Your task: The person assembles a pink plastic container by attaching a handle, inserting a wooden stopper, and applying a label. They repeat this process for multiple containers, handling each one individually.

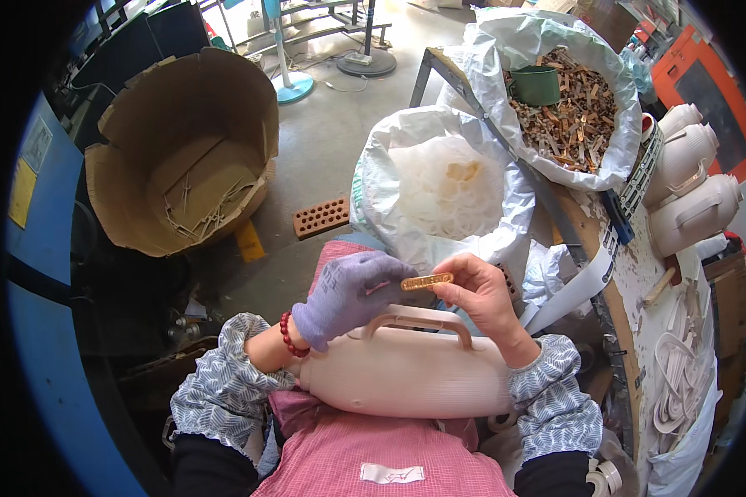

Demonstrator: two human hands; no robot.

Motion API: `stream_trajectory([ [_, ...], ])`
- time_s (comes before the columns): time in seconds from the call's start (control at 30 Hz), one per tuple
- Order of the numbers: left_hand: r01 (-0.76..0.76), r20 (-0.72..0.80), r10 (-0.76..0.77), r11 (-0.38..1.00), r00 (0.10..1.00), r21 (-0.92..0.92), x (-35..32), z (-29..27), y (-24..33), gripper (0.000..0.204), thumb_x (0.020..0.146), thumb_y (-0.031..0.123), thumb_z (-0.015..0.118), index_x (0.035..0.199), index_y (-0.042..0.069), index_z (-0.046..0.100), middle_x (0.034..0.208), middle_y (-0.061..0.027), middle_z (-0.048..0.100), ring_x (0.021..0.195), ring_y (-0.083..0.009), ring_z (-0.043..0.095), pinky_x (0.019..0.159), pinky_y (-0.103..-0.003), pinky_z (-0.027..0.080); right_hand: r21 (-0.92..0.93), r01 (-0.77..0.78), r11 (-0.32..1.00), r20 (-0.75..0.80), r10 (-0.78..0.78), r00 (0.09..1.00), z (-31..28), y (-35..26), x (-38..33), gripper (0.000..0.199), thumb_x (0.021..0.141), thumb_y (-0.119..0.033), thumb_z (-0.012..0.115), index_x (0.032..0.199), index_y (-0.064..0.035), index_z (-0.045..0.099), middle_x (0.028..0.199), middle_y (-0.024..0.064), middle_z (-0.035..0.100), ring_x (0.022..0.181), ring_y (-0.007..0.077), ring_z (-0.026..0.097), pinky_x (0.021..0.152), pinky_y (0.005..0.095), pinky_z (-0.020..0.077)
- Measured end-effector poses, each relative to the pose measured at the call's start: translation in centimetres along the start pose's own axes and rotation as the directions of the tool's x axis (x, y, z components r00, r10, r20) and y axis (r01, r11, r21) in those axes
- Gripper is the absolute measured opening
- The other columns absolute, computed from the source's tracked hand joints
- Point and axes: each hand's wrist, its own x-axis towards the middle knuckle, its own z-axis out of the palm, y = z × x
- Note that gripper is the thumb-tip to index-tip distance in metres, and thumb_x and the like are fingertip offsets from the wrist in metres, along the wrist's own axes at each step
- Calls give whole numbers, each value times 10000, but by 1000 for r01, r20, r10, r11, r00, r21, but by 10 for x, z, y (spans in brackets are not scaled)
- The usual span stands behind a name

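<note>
A small gold nameplate strip (428, 282) is held up between my two hands, above a pale pink plastic thermos jug. My bare right hand (479, 296) pinches its right end between thumb and fingers. My left hand (352, 290), in a purple work glove, has its fingertips closed at the strip's left end. The thermos jug (414, 381) lies on its side across my lap, its brownish-pink handle (423, 316) facing up and away from me. Both wrists hover just over the jug, and the left glove partly covers its upper left side.
A large cardboard drum (261, 178) with thin sprues stands left. Ahead is a white sack (381, 166) of translucent rings. Another sack (493, 74) of gold-brown strips and a green cup sits right, beside a worn bench (651, 331) with several jugs (696, 211). A perforated brick (322, 217) lies on the floor.
</note>
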Motion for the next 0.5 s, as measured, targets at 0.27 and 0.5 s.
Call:
stream_trajectory([
  [0.27,-483,258,431,570,864,665,6,17,20,202,688,189,659,881,143,623,915,-14,584,876,-185,598,745,-329,494,311,-169,935,-134,219,967,15,1,-9,193,906,-72,665,1081,1,626,973,75,688,849,118,633,765,252,520],
  [0.5,122,379,-161,985,912,124,-1,-8,3,440,815,274,701,1190,63,610,976,-105,663,896,-251,652,775,-370,514,-645,193,740,-47,-290,956,4,-7,-9,257,864,10,668,1121,-7,668,911,65,689,802,111,655,697,240,528],
])
